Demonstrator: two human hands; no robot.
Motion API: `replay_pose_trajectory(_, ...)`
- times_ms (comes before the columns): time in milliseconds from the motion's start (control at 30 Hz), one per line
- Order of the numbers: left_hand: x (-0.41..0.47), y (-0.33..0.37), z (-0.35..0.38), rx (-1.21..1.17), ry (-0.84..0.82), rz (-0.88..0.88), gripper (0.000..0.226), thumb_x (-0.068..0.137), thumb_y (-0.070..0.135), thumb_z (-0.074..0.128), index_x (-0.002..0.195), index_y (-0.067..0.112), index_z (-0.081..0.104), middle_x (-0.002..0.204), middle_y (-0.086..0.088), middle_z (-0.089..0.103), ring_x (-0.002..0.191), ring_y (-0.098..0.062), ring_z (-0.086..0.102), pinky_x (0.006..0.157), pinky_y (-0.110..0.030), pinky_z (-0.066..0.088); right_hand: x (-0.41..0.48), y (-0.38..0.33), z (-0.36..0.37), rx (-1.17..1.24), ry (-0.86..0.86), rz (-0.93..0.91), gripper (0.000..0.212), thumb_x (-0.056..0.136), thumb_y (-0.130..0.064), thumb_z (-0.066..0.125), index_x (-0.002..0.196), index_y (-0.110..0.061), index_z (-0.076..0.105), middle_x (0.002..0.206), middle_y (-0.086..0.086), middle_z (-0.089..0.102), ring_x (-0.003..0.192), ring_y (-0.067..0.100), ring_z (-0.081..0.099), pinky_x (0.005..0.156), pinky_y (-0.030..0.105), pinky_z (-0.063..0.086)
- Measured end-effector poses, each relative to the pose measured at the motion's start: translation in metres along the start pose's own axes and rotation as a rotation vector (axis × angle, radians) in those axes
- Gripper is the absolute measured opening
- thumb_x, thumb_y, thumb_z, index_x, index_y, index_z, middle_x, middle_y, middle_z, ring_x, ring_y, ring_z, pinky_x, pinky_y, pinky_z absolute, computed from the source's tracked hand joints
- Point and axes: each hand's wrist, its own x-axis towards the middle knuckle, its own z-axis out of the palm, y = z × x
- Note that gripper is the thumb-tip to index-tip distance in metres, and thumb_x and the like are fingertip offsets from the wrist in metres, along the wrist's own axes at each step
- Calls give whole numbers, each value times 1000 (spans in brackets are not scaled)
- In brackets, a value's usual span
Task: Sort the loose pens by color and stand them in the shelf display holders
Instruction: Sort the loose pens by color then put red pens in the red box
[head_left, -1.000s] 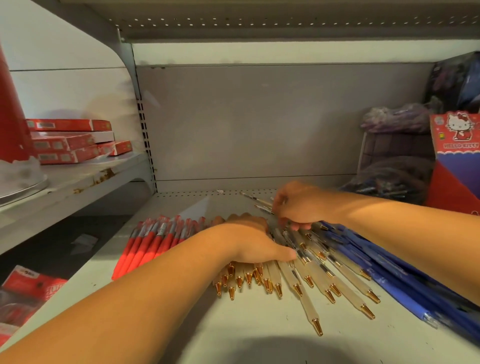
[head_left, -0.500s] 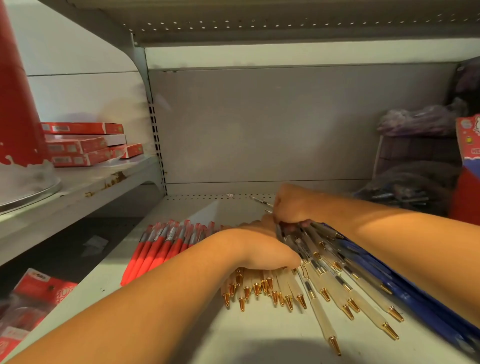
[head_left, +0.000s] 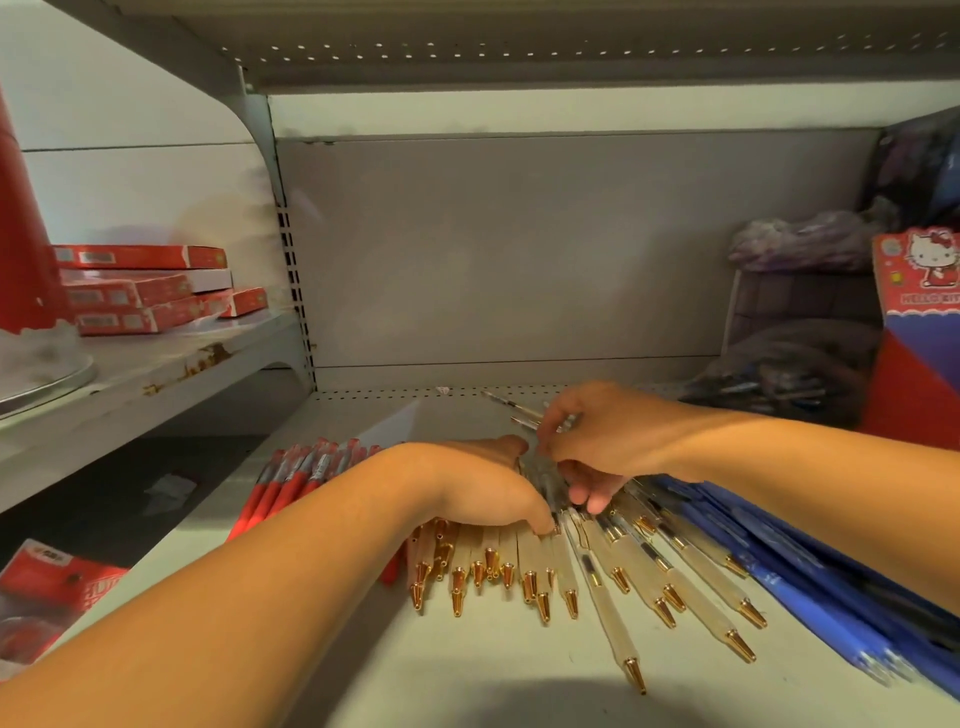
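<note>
Right hand (head_left: 613, 436) edged closer, fingers (head_left: 589, 499) pinching clear pens (head_left: 613, 613), left hand (head_left: 483, 493) pressing

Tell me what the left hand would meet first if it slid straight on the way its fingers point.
The right hand, most likely: its fingers lie just ahead of the left hand, above the clear pens. Depth between them is unclear.

Cream pens (head_left: 623, 571): upper ends hidden under left hand (head_left: 483, 488). Red pens (head_left: 291, 478): lower halves behind left forearm (head_left: 311, 545). Blue pens (head_left: 810, 587): cut off by right picture edge. Bagged goods (head_left: 795, 249), shelf (head_left: 467, 675) right rear corner: blurred.
</note>
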Motion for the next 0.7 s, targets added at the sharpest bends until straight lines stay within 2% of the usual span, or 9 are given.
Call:
replay_pose_trajectory(67, 2, 0, 1, 25, 15, -14, 70, 89, 51, 60, 148, 29, 30, 139, 0, 53, 115, -18, 55, 84, -28, 44, -15, 2, -5, -108, -8, -64, 14, 94, -17, 63, 104, -25, 58, 79, 8, 73, 59, 16, 68, 52, 26, 55)
replay_pose_trajectory(167, 5, 2, 0, 109, 46, -25, 76, 89, 54, 56, 153, 32, 23, 154, 1, 37, 132, -21, 43, 92, -31, 36, -55, 7, -15, -389, -152, -303, 22, 86, -47, 68, 104, -41, 57, 88, -9, 69, 67, 5, 64, 59, 21, 52)
replay_pose_trajectory(233, 6, 4, 2, 153, 60, -34, 71, 90, 55, 54, 151, 31, 27, 151, 0, 39, 128, -22, 43, 89, -32, 35, -82, 11, -16, -368, -295, -340, 39, 73, -60, 76, 104, -48, 54, 93, -12, 65, 71, 4, 62, 63, 27, 54)
replay_pose_trajectory(333, 9, 7, 7, 196, 136, -41, 60, 91, 55, 49, 144, 31, 35, 141, -2, 48, 112, -21, 46, 82, -35, 37, -101, 18, -5, -551, -298, -418, 59, 61, -73, 76, 108, -52, 46, 98, -17, 57, 76, 2, 58, 65, 28, 51)
replay_pose_trajectory(400, 12, 9, 12, 204, 195, -35, 59, 92, 56, 46, 144, 31, 36, 143, -3, 47, 118, -23, 45, 93, -39, 38, -101, 22, 2, -629, -243, -483, 56, 65, -74, 72, 109, -53, 44, 99, -19, 53, 82, -1, 54, 65, 22, 47)
replay_pose_trajectory(467, 15, 10, 17, 258, 219, -22, 60, 92, 60, 41, 147, 35, 32, 151, -1, 40, 134, -27, 37, 108, -49, 27, -99, 25, 5, -624, -203, -499, 46, 73, -68, 70, 108, -49, 47, 99, -20, 52, 84, -1, 52, 66, 19, 47)
replay_pose_trajectory(500, 15, 11, 19, 273, 220, -11, 60, 93, 61, 38, 147, 36, 32, 153, 0, 39, 138, -27, 34, 111, -51, 23, -97, 26, 6, -617, -186, -495, 40, 76, -65, 69, 106, -48, 49, 99, -20, 52, 84, -1, 52, 67, 19, 47)
replay_pose_trajectory(600, 16, 13, 20, 284, 221, -10, 58, 94, 64, 34, 144, 34, 40, 148, 0, 46, 133, -27, 41, 110, -52, 23, -93, 27, 9, -613, -151, -517, 29, 81, -59, 67, 102, -46, 51, 97, -20, 51, 84, -1, 51, 68, 16, 45)
replay_pose_trajectory(700, 17, 16, 19, 301, 221, -47, 60, 93, 65, 35, 138, 29, 48, 140, -2, 51, 125, -26, 46, 105, -49, 27, -87, 27, 15, -636, -85, -542, 28, 83, -59, 65, 103, -44, 52, 97, -19, 52, 90, 1, 50, 72, 17, 45)
